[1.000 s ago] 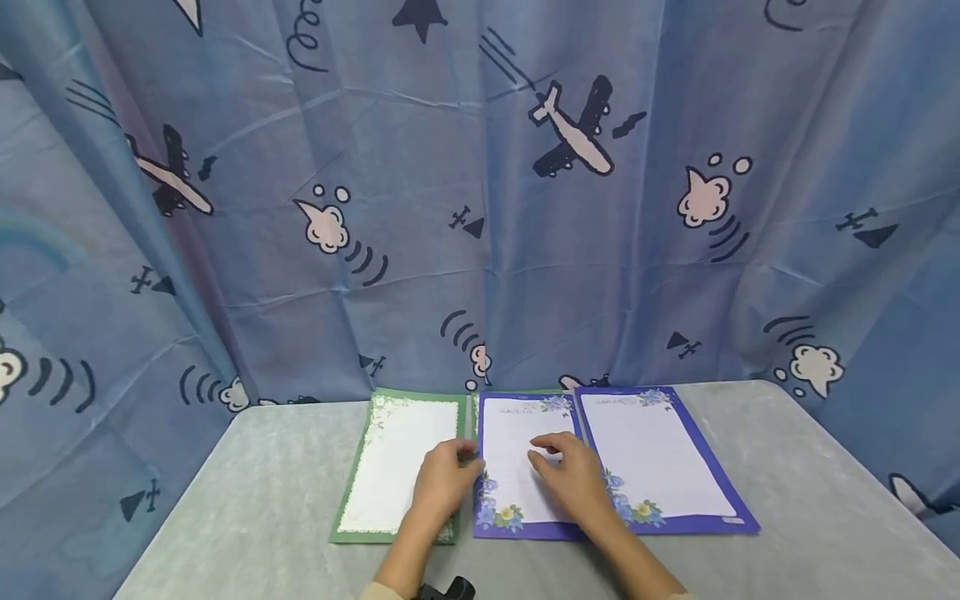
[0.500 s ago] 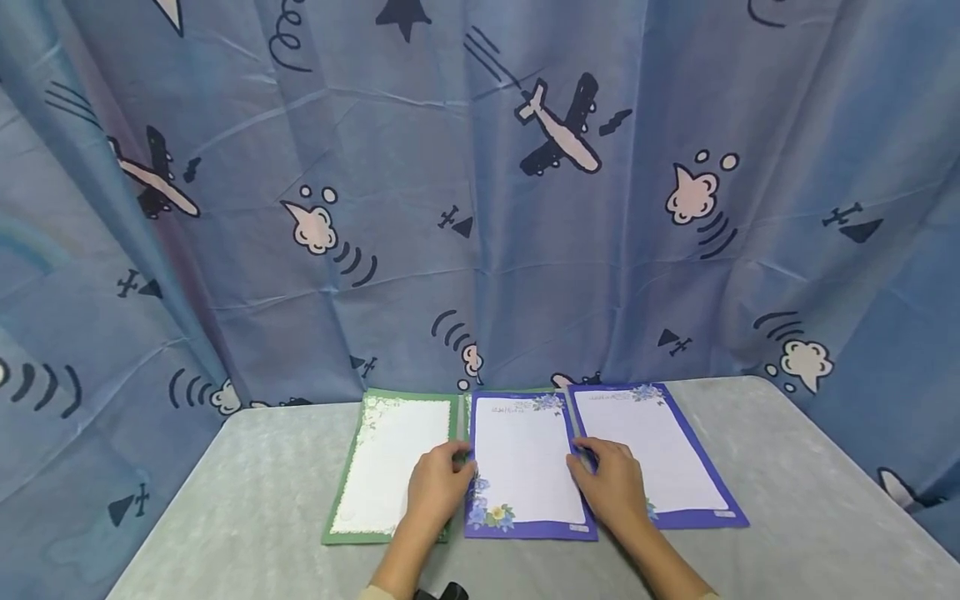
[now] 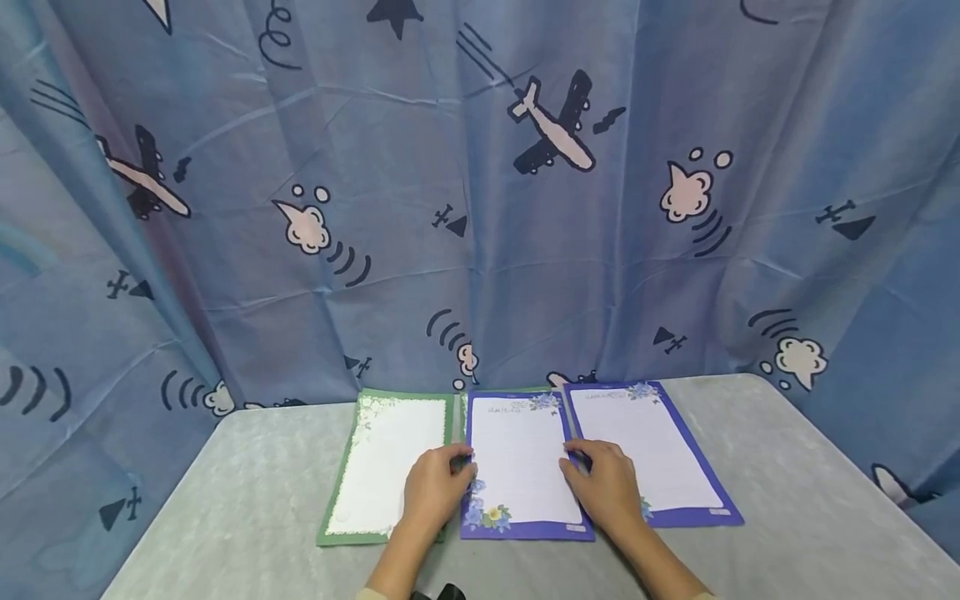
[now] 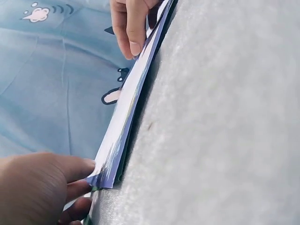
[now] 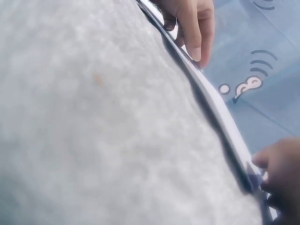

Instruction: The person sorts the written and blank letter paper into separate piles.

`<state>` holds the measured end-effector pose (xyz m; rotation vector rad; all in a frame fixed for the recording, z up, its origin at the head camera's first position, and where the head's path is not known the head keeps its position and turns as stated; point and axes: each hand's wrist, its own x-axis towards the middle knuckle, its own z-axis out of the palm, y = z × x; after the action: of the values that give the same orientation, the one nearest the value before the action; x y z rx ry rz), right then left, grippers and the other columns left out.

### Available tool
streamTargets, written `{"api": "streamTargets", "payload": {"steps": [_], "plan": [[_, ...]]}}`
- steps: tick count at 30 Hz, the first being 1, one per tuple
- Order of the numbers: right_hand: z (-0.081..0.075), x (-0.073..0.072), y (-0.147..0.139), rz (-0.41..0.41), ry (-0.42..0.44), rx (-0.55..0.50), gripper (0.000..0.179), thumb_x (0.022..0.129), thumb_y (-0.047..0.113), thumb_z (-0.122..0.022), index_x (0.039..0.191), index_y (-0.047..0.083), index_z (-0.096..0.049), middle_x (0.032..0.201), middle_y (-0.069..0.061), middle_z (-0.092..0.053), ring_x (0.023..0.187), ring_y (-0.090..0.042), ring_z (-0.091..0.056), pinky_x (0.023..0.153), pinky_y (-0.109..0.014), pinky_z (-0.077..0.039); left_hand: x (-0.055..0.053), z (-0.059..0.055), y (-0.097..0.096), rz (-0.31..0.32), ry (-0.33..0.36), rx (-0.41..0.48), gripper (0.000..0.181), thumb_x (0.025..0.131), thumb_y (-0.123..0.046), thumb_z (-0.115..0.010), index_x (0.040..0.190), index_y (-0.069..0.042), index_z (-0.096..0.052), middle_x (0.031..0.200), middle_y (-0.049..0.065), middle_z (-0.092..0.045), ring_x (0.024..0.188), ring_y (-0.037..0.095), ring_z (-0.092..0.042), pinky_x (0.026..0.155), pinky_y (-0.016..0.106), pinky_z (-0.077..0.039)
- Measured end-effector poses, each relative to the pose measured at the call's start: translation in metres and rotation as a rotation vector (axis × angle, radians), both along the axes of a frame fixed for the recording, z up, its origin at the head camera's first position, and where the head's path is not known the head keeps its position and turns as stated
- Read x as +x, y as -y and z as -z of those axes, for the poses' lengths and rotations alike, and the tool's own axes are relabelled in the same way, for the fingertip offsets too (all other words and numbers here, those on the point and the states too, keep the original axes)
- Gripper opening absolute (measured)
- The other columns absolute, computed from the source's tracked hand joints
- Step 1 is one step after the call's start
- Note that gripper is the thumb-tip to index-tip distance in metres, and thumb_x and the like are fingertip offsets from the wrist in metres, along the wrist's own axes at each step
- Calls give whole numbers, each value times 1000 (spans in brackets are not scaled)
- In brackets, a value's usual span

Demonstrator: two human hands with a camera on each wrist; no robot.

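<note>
A purple-bordered sheet of stationery paper (image 3: 520,467) with blue flowers lies in the middle of the row in the head view. My left hand (image 3: 435,487) pinches its left edge, thumb on top, as the left wrist view shows. At the opposite edge, my right hand (image 3: 606,485) has its thumb over the paper (image 5: 232,126) and its fingers at the side. A green-bordered sheet shows slightly from beneath at the top and left. My right forearm passes over part of a second purple-bordered sheet (image 3: 652,454).
Left of the middle paper lies a green-bordered sheet (image 3: 397,458), partly covered by my left hand. All lie on a grey cloth-covered table (image 3: 255,492). A blue printed curtain (image 3: 420,208) hangs behind the table. A small black object (image 3: 452,592) shows at the bottom edge.
My right hand has moved from above the middle sheet to its right edge. The left hand stays near the left edge. The head view has shifted slightly.
</note>
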<state>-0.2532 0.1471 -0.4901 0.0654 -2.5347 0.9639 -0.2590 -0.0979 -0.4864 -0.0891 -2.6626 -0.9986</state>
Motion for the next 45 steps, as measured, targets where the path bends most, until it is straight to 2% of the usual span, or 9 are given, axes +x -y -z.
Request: {"api": "streamTargets", "payload": {"steps": [5,9,14,20,27,31,42,45], "plan": [[2,0,0,-19,-58,-48,25,81,7,-81,105,7,-78,112,-15,-76,110,-37,-69,96,-53,-52,-1,1,1,-13,1,31,13,84,-19,-79,97,-19,-81,67,-9,-63,60,3,-48,56,21,-38],[3,0,0,-31,-92,-88,28,79,-3,-79,105,7,-78,106,-12,-77,93,-27,-72,85,-43,-57,0,1,1,-5,4,57,12,84,-13,-78,95,-19,-81,69,-7,-65,61,4,-48,56,21,-39],[2,0,0,-27,-78,-113,26,80,-6,-77,102,7,-78,92,-8,-75,79,-16,-64,72,-29,-53,-1,0,1,16,4,97,15,83,-8,-78,94,-18,-81,70,-6,-64,62,4,-47,55,20,-38],[1,0,0,-10,-58,-128,22,82,-5,-75,100,7,-80,90,-8,-76,78,-15,-63,70,-28,-53,-2,1,2,38,16,137,17,80,-8,-81,95,-17,-80,69,-6,-62,61,4,-47,55,21,-39],[2,-2,1,0,-68,-240,20,83,-4,-75,100,7,-80,92,-9,-78,78,-15,-69,69,-20,-54,-1,2,4,51,29,183,20,80,-8,-81,99,-13,-79,70,-2,-61,63,7,-48,57,22,-40],[2,-2,1,-6,-48,-301,21,85,-3,-74,102,7,-80,94,-9,-79,80,-11,-69,71,-17,-54,-2,2,3,41,38,199,18,80,-8,-81,97,-14,-80,69,-2,-62,61,6,-48,57,22,-39],[0,-1,3,-18,-47,-380,20,88,-2,-72,105,7,-79,101,-10,-79,85,-7,-70,73,-11,-53,-3,2,3,15,43,195,17,80,-11,-81,96,-15,-80,74,-2,-65,67,7,-51,61,22,-41],[0,-1,3,-22,-44,-424,20,88,-2,-73,105,6,-79,101,-11,-79,89,-2,-69,75,-9,-53,-3,2,3,9,49,207,15,80,-11,-81,95,-15,-80,73,-3,-65,66,7,-51,60,22,-41]]}}
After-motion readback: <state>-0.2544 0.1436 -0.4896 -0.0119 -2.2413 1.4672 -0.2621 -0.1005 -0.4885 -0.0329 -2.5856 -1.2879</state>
